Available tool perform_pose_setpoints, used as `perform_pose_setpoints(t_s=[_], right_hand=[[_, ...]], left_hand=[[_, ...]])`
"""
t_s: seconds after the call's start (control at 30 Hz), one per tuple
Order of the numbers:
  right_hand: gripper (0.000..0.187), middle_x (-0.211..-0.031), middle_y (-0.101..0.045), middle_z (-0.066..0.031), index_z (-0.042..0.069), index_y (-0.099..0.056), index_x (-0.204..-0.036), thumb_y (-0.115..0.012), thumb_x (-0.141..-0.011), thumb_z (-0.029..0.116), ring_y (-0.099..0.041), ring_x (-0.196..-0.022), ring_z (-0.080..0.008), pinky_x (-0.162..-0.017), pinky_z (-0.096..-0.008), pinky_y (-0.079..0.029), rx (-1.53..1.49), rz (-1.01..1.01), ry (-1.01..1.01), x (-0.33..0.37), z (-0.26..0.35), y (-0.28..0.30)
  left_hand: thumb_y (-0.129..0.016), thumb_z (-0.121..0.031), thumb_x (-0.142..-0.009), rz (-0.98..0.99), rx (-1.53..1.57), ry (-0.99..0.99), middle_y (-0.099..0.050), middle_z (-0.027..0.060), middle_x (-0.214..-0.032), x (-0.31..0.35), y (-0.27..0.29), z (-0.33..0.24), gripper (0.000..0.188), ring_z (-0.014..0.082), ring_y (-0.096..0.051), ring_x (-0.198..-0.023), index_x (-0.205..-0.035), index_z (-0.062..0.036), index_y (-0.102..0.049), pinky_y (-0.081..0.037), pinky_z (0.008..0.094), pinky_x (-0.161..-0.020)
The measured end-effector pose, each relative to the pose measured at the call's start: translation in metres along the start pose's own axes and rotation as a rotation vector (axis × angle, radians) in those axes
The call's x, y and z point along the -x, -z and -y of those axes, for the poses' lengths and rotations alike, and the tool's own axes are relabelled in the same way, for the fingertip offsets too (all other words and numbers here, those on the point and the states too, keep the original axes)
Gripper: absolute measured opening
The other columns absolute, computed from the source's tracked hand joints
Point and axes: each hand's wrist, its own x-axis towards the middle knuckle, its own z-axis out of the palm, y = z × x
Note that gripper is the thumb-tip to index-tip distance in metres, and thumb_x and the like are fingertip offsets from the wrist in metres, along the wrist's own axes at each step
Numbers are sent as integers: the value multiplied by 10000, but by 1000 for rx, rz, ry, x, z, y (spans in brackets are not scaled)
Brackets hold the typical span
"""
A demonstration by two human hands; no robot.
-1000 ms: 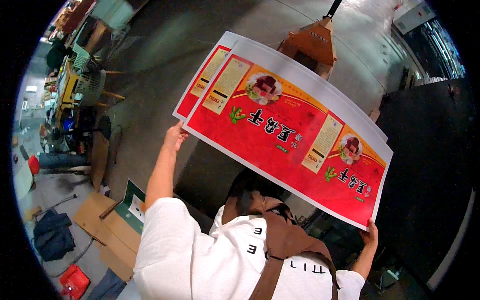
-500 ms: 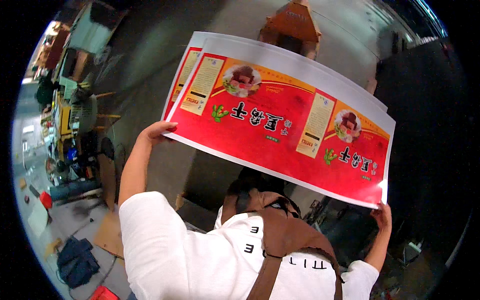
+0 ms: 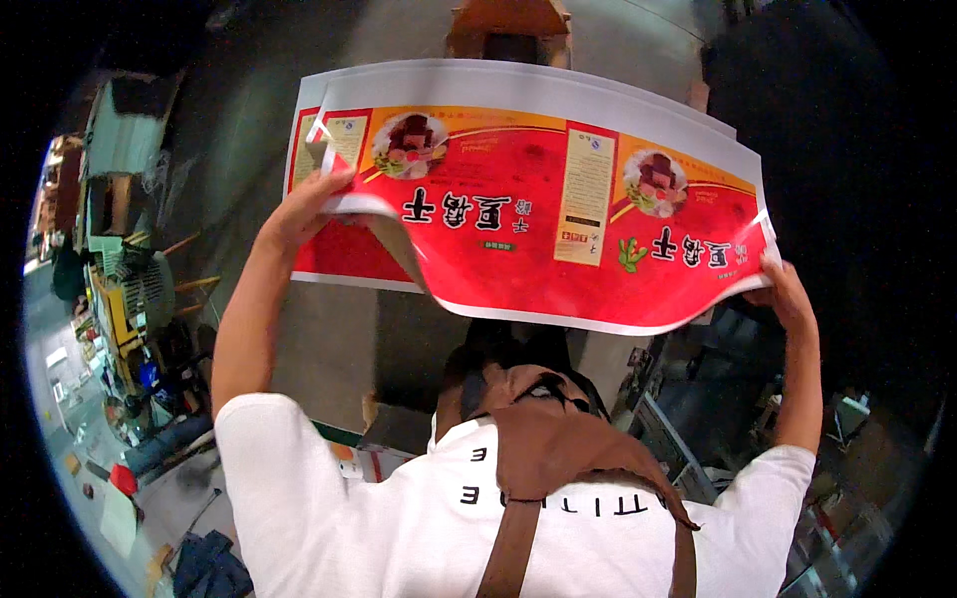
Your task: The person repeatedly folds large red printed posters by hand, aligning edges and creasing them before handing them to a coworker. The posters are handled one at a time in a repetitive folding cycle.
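Note:
A large red printed sheet (image 3: 518, 279) with a white border, food pictures and yellow panels spans the space between my hands. My left hand (image 3: 317, 204) is closed on its near left edge, which curls up there. Closed on the near right corner is my right hand (image 3: 783, 284). The near edge sags in the middle. Beneath it lies a second red sheet (image 3: 354, 257), showing at the left and as a white strip along the far side. Whether more sheets lie underneath is hidden.
An orange-brown box-like object (image 3: 508, 20) stands beyond the far edge. At the left are a wire fan guard (image 3: 143, 284), yellow bars and cluttered workbenches. Dark blue cloth (image 3: 211, 566) lies at the lower left. Metal framework (image 3: 673, 439) shows at the right below the sheet.
Both hands have risen in view, and the left has shifted inward along the sheet. The top sheet now bends and curls at both ends, exposing more of the sheet beneath at the left.

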Motion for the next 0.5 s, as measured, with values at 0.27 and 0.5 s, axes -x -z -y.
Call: perform_pose_setpoints(t_s=[0.27,0.5], right_hand=[[285,-771,-624,-55,6,-573,-946,-530,-841,268,-576,-573,-115,-468,-235,-471,-629,-332,371,63,-4,38],[265,-844,-622,-55,34,-558,-973,-481,-886,272,-578,-635,-110,-503,-199,-484,-1095,-449,646,178,-71,41]], left_hand=[[-555,-303,-836,95,510,-524,-596,144,-1007,48,3,-46,378,208,-599,-884,-1051,7,-532,-510,341,-717],[-498,-281,-872,64,772,-987,-520,147,-1184,154,129,-12,397,293,-495,-1088,-1154,-3,-481,-353,481,-960]])
